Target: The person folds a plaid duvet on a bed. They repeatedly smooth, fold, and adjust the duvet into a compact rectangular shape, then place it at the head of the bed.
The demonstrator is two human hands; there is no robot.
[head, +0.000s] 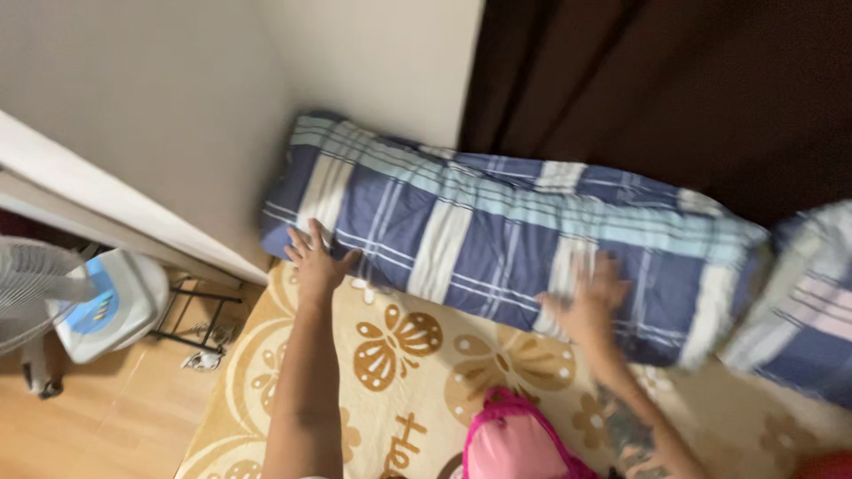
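Blue-and-white plaid cotton is covering a long bolster (506, 235), which is lying along the wall (177, 115) at the mat's (426, 372) far edge; it is probably soft, light and bendy, best gripped mid-length. Left hand (315, 257) is pressing its near end, fingers spread; right hand (590, 297), blurred, is resting flat on it, fingers apart.

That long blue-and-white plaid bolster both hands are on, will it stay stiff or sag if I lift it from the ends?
The long blue-and-white plaid fabric bolster will probably sag in the middle: its cover looks soft and puckered. It is likely light for its bulk. Being round, it may roll under the left hand and right hand.
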